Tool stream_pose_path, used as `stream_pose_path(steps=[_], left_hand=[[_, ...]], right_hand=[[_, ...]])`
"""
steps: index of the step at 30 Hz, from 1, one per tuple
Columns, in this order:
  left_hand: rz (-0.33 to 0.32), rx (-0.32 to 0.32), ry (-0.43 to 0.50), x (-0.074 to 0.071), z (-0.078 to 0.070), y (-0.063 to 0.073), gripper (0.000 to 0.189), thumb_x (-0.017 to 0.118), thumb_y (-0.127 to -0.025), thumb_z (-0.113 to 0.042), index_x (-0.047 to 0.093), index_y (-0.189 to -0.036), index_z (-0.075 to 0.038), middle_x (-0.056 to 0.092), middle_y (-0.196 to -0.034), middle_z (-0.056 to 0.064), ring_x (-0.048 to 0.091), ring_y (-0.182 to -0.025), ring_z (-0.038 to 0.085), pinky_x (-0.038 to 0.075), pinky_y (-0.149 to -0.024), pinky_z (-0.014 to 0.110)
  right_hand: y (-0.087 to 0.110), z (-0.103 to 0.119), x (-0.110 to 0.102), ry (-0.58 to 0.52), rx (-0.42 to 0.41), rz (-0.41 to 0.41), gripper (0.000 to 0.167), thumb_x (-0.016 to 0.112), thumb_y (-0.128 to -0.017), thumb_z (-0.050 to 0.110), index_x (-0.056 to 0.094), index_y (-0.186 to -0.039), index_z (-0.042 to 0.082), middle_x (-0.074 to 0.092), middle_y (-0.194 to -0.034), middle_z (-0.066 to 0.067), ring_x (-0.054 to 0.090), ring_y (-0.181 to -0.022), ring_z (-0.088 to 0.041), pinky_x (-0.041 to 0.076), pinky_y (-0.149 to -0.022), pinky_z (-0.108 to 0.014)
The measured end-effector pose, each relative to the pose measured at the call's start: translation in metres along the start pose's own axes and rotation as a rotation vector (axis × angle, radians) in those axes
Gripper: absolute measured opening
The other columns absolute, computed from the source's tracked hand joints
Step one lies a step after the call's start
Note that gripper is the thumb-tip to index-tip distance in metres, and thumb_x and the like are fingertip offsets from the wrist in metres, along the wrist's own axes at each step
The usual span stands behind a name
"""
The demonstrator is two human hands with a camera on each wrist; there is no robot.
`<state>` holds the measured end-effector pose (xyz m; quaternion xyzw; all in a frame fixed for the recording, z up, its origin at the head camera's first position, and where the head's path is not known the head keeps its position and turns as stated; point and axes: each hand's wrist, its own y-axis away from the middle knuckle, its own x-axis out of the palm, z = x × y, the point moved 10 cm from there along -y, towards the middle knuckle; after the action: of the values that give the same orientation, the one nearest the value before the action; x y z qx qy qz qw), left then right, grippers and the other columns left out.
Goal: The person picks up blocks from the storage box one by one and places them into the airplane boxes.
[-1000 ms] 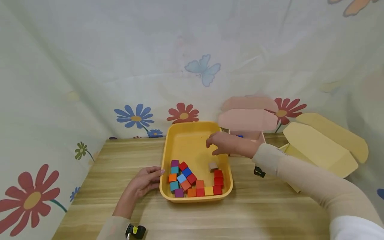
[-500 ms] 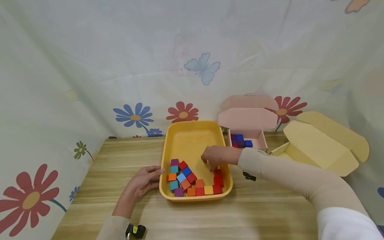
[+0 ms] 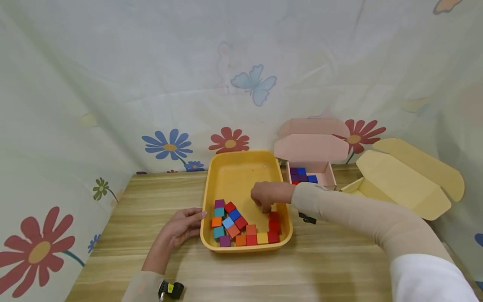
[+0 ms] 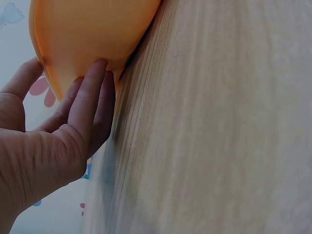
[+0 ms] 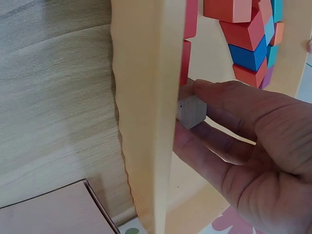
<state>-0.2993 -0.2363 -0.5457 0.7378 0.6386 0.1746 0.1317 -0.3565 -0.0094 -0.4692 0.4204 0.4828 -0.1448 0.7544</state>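
A yellow tray (image 3: 237, 178) stands on the table with colored cubes in its near part: red, orange, purple, teal, blue and one yellow. My left hand (image 3: 183, 227) holds the tray's left side, thumb at the rim and fingers (image 4: 85, 97) against the outer wall. Inside the tray at its right side, my right hand (image 3: 267, 195) pinches a plain wooden cube (image 5: 192, 111) between thumb and fingers. The cube is close to the tray's right wall, beside the red cubes (image 5: 185, 61). In the head view the right hand hides it.
Behind the tray's right side stands an open pink box (image 3: 322, 170) holding several blue and purple cubes and a red one. An open yellow box (image 3: 400, 180) lies farther right, its inside partly hidden by the right sleeve. A patterned curtain (image 3: 188, 84) hangs behind the wooden table (image 3: 234, 277).
My right hand has come down from above the tray and taken hold of the plain wooden cube. That uncovered the cubes in the pink box. The left hand stays at the tray's side.
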Motion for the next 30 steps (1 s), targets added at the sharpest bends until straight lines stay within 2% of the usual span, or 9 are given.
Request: stream_pose_path(steps=[7,9,12,14,17,21,25,28,30], left_hand=[[0.014,0.006,0.0,0.001,0.0,0.0,0.062,0.07,-0.099,-0.026,0.045,-0.141,0.011,0.065,-0.126,0.021,0.07,-0.105,0.027,0.058,-0.09,0.045],[0.005,0.002,0.003,0.001,0.001,-0.001,0.061,0.07,-0.098,-0.026,0.046,-0.141,0.01,0.065,-0.127,0.022,0.07,-0.106,0.028,0.058,-0.09,0.045],[-0.003,-0.002,-0.002,-0.001,0.001,-0.001,0.061,0.071,-0.098,-0.026,0.046,-0.141,0.01,0.064,-0.129,0.023,0.069,-0.107,0.028,0.058,-0.09,0.046],[-0.008,-0.007,-0.004,-0.002,0.001,-0.001,0.06,0.071,-0.098,-0.026,0.047,-0.141,0.009,0.063,-0.129,0.022,0.069,-0.107,0.028,0.058,-0.09,0.045],[0.003,-0.004,-0.006,-0.001,0.0,-0.001,0.061,0.071,-0.098,-0.026,0.046,-0.141,0.009,0.064,-0.128,0.022,0.069,-0.106,0.027,0.058,-0.09,0.045],[-0.001,-0.004,-0.028,0.0,-0.002,0.001,0.06,0.07,-0.099,-0.025,0.046,-0.14,0.01,0.063,-0.128,0.024,0.069,-0.105,0.027,0.058,-0.09,0.045],[-0.04,-0.001,-0.073,0.001,-0.006,0.007,0.057,0.069,-0.099,-0.025,0.048,-0.139,0.01,0.062,-0.129,0.025,0.069,-0.105,0.028,0.059,-0.089,0.043],[-0.061,0.016,-0.097,0.005,-0.011,0.011,0.054,0.067,-0.101,-0.023,0.049,-0.138,0.011,0.062,-0.129,0.026,0.069,-0.105,0.027,0.059,-0.088,0.042],[-0.068,0.035,-0.109,0.007,-0.014,0.013,0.052,0.065,-0.102,-0.021,0.048,-0.139,0.012,0.062,-0.129,0.027,0.069,-0.104,0.027,0.059,-0.088,0.042]], right_hand=[[-0.003,0.002,-0.009,0.064,-0.014,-0.008,0.016,0.084,-0.085,0.016,0.073,-0.096,0.013,0.061,-0.082,0.003,0.058,-0.074,-0.015,0.055,-0.07,-0.024],[-0.004,0.004,-0.015,0.108,-0.056,-0.018,0.014,0.082,-0.086,0.015,0.071,-0.082,0.01,0.051,-0.069,0.003,0.047,-0.062,-0.013,0.046,-0.059,-0.022],[-0.002,0.003,-0.027,0.162,-0.137,-0.06,0.033,0.079,-0.088,0.012,0.059,-0.062,0.012,0.034,-0.057,0.006,0.027,-0.052,-0.01,0.028,-0.049,-0.021],[0.003,0.001,-0.038,0.169,-0.192,-0.1,0.045,0.074,-0.087,0.005,0.045,-0.053,0.014,0.022,-0.052,0.006,0.015,-0.051,-0.011,0.017,-0.049,-0.024],[0.017,-0.005,-0.056,0.137,-0.242,-0.176,0.049,0.066,-0.083,-0.004,0.033,-0.052,0.016,0.013,-0.052,0.01,0.008,-0.054,-0.011,0.011,-0.052,-0.026],[0.048,-0.026,-0.085,0.176,-0.171,-0.336,0.037,0.066,-0.083,0.009,0.043,-0.056,0.02,0.022,-0.053,0.01,0.021,-0.051,-0.011,0.019,-0.053,-0.027],[0.085,-0.047,-0.115,0.448,-0.073,-0.573,0.027,0.072,-0.077,0.031,0.057,-0.056,0.035,0.04,-0.052,0.013,0.044,-0.061,-0.015,0.034,-0.058,-0.033],[0.094,-0.062,-0.121,0.435,-0.099,-0.59,0.028,0.073,-0.078,0.025,0.059,-0.055,0.032,0.039,-0.052,0.012,0.043,-0.061,-0.015,0.032,-0.057,-0.032],[0.094,-0.077,-0.117,0.292,-0.097,-0.528,0.025,0.073,-0.08,0.018,0.062,-0.058,0.026,0.038,-0.054,0.011,0.042,-0.056,-0.013,0.03,-0.055,-0.029]])
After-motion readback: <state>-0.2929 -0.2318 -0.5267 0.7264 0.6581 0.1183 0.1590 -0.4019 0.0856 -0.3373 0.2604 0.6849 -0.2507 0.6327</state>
